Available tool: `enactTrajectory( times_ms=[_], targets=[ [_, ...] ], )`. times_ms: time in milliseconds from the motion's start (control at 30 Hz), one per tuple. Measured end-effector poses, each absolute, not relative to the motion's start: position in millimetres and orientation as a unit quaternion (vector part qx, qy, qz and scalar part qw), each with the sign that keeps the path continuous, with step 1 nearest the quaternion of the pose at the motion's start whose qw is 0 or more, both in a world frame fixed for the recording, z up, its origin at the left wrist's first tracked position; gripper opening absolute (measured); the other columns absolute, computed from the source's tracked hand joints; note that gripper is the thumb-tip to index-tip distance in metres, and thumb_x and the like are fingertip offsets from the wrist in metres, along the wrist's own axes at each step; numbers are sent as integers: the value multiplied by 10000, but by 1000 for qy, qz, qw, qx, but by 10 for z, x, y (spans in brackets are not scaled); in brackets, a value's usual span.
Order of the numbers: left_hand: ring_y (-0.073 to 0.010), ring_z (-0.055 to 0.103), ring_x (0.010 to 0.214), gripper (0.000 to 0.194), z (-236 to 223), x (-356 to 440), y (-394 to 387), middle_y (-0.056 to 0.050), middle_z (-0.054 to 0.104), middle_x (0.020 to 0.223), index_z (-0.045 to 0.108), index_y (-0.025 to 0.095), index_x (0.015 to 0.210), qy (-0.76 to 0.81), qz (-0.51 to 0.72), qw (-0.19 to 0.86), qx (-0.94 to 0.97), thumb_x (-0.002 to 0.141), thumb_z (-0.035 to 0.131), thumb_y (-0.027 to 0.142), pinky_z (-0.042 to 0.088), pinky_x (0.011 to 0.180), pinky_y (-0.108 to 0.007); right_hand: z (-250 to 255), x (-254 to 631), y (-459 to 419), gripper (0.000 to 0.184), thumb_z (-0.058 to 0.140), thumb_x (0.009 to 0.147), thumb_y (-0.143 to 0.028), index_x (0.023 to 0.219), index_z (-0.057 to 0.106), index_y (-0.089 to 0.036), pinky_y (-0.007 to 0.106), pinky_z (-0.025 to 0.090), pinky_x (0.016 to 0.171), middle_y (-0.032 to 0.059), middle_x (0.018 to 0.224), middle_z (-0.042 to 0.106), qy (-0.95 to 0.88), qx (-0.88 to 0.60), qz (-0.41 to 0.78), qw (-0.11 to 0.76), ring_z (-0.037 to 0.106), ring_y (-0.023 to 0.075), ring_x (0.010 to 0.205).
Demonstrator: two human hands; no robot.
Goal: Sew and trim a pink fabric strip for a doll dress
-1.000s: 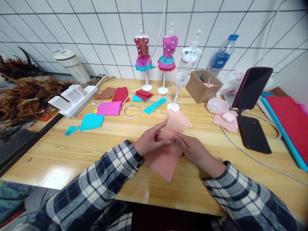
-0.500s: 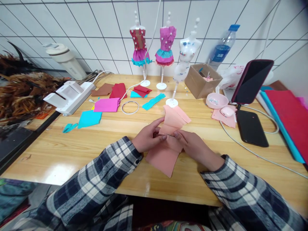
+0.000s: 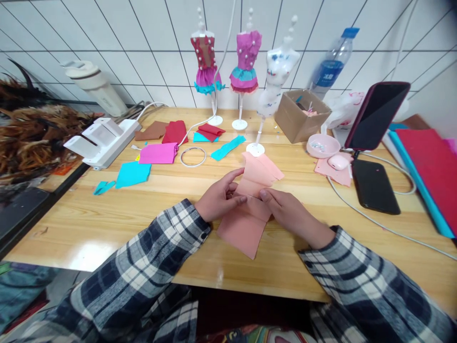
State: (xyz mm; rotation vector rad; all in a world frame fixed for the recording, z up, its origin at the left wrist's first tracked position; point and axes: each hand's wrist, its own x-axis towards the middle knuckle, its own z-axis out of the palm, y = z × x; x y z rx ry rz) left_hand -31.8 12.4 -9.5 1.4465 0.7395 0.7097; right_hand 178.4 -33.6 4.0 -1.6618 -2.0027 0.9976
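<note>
A salmon-pink piece of fabric (image 3: 243, 228) lies on the wooden table (image 3: 107, 214) in front of me, its far end pleated into folds (image 3: 262, 172). My left hand (image 3: 217, 197) pinches the fabric at its middle fold, thumb and fingers closed on it. My right hand (image 3: 285, 209) presses and pinches the same fold from the right side. Both plaid sleeves reach in from the bottom of the view.
Three small mannequins stand at the back: a red-dressed one (image 3: 205, 59), a magenta one (image 3: 246, 62) and a white one (image 3: 276, 71). Fabric scraps (image 3: 159, 153), a white ring (image 3: 193, 156), a white device (image 3: 103, 140), a cardboard box (image 3: 302, 114), a pink bowl (image 3: 323, 145), two phones (image 3: 374, 186) and a bottle (image 3: 332, 66) surround me.
My hands stay on the pink fabric with small finger shifts along the fold. The camera has tilted slightly, so the scene sits a little higher.
</note>
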Motion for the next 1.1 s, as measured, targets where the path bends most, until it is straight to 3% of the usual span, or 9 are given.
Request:
enactTrajectory(
  times_ms=[233,467,600,967,1100],
  targets=[
    [-214,672,866,770,-107,-317,135,-67,673,948,287,180,1448,315,276,663,621,801,698,259,505,700,-292,16,1800,-321,488,258,994,-506,872,640,-229,326,415,722,47,936,716,-700,-577,372,196,622,224,848],
    [-194,650,784,754,-121,-335,151,-33,658,888,323,200,1449,335,258,586,691,797,693,273,495,664,-285,17,1801,-306,496,287,982,-529,830,639,-214,306,400,668,45,879,709,-701,-569,391,178,609,208,779],
    [-189,640,768,741,-124,-334,147,-26,655,869,335,191,1445,344,269,564,701,799,688,273,491,658,-283,18,1804,-306,479,300,985,-512,904,670,-219,315,415,712,49,940,718,-700,-566,393,187,620,217,831],
    [-219,658,853,759,-125,-308,138,-79,682,985,319,190,1461,317,287,613,664,807,688,301,513,722,-318,13,1795,-316,482,317,969,-546,776,613,-219,286,390,612,28,767,666,-692,-577,391,189,570,191,700],
    [-193,642,776,781,-132,-319,143,-45,669,889,300,196,1473,326,279,599,676,809,694,310,493,679,-292,8,1802,-308,483,319,970,-550,862,659,-224,295,410,642,33,831,694,-688,-576,403,181,590,197,732]
  ],
)
